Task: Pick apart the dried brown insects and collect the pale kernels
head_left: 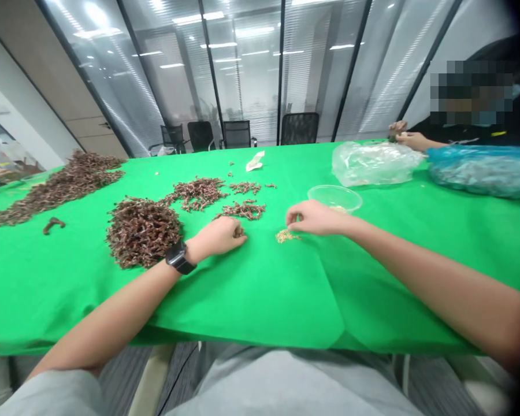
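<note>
Green tablecloth [264, 294] | left hand [219, 236] curled round brown pieces [240, 233] | right hand [316, 218] by yellow bits [282, 236], pinch unclear | watch [181, 258] unreadable

Green cloth [260, 300] free between forearms [123, 306]; brown heap [141, 234] blocks left.

Left hand [216, 237] near brown heap [142, 231], right hand [314, 218] near yellow bits [284, 236], green cloth [260, 294] beneath.
</note>
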### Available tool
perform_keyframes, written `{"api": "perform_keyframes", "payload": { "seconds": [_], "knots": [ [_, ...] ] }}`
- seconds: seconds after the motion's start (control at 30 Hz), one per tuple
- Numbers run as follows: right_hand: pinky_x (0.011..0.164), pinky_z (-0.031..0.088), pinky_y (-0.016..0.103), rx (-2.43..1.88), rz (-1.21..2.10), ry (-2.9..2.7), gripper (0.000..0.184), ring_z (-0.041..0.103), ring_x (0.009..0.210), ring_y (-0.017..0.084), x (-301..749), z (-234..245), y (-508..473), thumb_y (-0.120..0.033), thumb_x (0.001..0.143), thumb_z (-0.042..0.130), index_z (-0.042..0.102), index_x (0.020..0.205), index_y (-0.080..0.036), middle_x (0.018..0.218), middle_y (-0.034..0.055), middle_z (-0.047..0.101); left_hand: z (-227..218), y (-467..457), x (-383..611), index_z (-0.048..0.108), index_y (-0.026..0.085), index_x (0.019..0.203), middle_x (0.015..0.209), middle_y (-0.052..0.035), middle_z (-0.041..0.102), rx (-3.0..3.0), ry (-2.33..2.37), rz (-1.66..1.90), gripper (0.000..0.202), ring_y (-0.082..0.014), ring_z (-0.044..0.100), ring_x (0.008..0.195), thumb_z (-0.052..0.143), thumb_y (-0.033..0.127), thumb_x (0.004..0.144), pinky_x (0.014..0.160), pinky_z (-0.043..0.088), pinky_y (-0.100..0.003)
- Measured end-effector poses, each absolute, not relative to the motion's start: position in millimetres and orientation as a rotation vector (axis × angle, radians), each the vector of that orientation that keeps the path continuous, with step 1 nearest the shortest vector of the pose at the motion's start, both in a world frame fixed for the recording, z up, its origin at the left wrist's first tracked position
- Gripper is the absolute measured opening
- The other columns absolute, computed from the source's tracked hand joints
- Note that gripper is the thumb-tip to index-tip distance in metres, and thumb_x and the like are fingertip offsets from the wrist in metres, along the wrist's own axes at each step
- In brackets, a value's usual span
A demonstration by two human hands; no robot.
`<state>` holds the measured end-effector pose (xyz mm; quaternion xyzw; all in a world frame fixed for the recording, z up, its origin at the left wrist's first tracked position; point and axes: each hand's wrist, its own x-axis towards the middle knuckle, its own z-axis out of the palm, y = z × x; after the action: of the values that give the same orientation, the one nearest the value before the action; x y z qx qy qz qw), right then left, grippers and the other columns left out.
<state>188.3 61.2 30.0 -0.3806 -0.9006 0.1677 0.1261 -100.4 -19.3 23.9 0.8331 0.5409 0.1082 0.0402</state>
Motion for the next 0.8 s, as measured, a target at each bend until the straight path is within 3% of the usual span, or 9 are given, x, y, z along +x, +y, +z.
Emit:
{"api": "perform_keyframes", "payload": {
  "seconds": [0.17,0.3,0.47,0.73,0.8],
  "knots": [
    [0.061,0.04,0.027,-1.249,0.521,-2.704,0.003,0.066,0.069,0.019,207,21,52,-0.023,0.074,0.076,0.074,0.076,-0.021,0.08,0.0043,0.076,39,-16,-83,0.063,0.018,0.075,0.067,-0.001,0.062,2.208,1.508,0.593,0.028,-0.014,0.052,0.06,0.065,0.044,0.083,0.056,0.035,-0.027],
    [0.06,0.037,0.028,-1.346,0.453,-2.656,0.009,0.063,0.065,0.019,201,9,48,-0.011,0.076,0.069,0.071,0.072,-0.019,0.071,0.0049,0.073,39,-12,-57,0.061,0.017,0.074,0.068,-0.0015,0.063,2.041,1.335,0.655,0.032,-0.0137,0.056,0.061,0.069,0.047,0.082,0.056,0.039,-0.026],
    [0.063,0.038,0.026,-1.375,0.445,-2.574,0.014,0.061,0.069,0.017,194,2,47,-0.008,0.081,0.059,0.068,0.078,-0.017,0.078,0.0063,0.073,15,-9,-35,0.056,0.017,0.082,0.081,-0.0071,0.072,1.8,1.168,0.737,0.027,-0.0128,0.063,0.058,0.066,0.042,0.087,0.054,0.045,-0.025],
    [0.062,0.038,0.024,-1.246,0.783,-2.363,0.013,0.052,0.065,0.013,190,8,47,-0.014,0.083,0.049,0.061,0.078,-0.017,0.072,0.0017,0.064,-2,-8,-32,0.053,0.018,0.105,0.075,-0.0039,0.073,1.697,1.177,0.888,0.02,-0.0126,0.063,0.054,0.058,0.031,0.092,0.053,0.046,-0.024],
    [0.06,0.037,0.024,-1.211,0.868,-2.324,0.012,0.049,0.063,0.013,188,8,44,-0.018,0.083,0.049,0.06,0.077,-0.017,0.069,0.0005,0.06,-1,-7,-32,0.057,0.017,0.102,0.071,-0.0023,0.07,1.728,1.18,0.9,0.016,-0.0124,0.062,0.055,0.057,0.028,0.09,0.056,0.047,-0.024]
  ]
}}
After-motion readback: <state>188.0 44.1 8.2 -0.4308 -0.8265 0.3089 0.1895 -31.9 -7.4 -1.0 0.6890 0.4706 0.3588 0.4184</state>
